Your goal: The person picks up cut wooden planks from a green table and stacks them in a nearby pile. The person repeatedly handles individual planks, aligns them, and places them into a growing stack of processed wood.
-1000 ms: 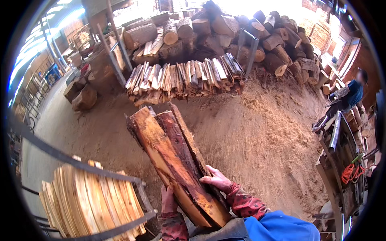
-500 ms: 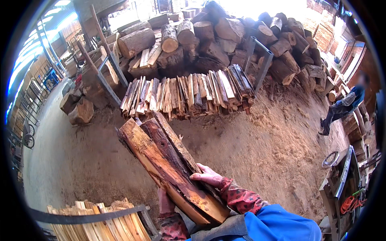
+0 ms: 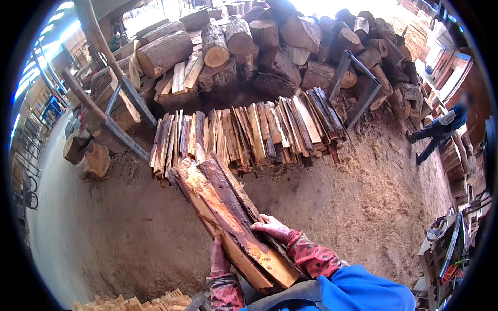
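Observation:
Between my two hands I carry a bundle of long split boards [image 3: 228, 217], rough-barked and orange-brown, tilted away from me toward the left. My left hand [image 3: 219, 255] presses against the bundle's left side, fingers partly hidden beneath it. Over the right edge curls my right hand [image 3: 272, 228], its fingers on the top of the boards. Just beyond the bundle's far end is a long row of stacked split wood [image 3: 244, 132] in a metal rack [image 3: 358, 85]; the bundle's far end overlaps the row in view.
Large cut logs [image 3: 218, 46] are heaped behind the rack. Another stack of pale split wood [image 3: 137, 303] shows at the lower left edge. A person in dark blue [image 3: 441, 127] walks at the right. Scrap boards and an orange cord [image 3: 450, 273] lie lower right. Sawdust covers the floor [image 3: 140, 228].
I have moved closer to the rack with the bundle still in both hands. The near left stack has slid mostly out of view. The person at the right has shifted stance.

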The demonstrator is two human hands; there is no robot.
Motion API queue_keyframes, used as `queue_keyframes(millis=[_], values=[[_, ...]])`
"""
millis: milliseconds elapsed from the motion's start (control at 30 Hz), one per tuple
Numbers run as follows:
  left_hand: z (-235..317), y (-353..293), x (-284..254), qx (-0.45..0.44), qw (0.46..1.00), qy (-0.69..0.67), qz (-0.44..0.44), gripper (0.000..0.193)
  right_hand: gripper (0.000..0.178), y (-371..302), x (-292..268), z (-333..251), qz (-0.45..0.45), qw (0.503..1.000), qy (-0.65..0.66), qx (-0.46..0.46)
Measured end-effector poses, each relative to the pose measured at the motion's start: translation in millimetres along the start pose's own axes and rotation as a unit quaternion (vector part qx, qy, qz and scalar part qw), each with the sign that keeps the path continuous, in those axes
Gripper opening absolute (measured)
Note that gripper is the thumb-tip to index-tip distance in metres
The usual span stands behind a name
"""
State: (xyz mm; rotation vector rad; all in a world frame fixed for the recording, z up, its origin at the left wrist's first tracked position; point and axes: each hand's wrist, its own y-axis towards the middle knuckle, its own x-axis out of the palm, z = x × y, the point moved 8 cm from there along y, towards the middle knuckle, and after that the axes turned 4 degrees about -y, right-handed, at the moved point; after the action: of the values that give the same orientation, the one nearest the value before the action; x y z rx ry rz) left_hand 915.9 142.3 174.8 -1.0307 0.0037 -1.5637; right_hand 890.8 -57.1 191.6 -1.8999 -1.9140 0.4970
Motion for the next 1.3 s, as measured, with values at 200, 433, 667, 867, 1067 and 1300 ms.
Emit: queue_keyframes(millis=[200,433,667,867,1067,1300], values=[[16,82,10,-0.038,0.997,0.067,-0.017,0.070,0.054,71,-29,-10,0.025,0.999,0.020,0.015],[17,193,27,-0.039,0.997,0.061,0.011,0.069,0.058,177,-77,0,0.031,0.998,0.035,0.039],[35,310,69,-0.059,0.993,0.094,0.046,0.067,0.055,272,-145,-36,0.020,0.997,0.070,0.038],[96,404,154,-0.044,0.982,0.183,0.027,0.058,0.099,361,-198,-63,0.038,0.993,0.114,0.017],[124,513,181,0.027,0.939,0.342,-0.015,0.093,0.096,442,-241,-53,0.113,0.991,0.059,0.029],[36,480,101,-0.013,0.844,0.521,0.122,0.089,0.110,532,-244,12,0.154,0.911,-0.378,0.064]])
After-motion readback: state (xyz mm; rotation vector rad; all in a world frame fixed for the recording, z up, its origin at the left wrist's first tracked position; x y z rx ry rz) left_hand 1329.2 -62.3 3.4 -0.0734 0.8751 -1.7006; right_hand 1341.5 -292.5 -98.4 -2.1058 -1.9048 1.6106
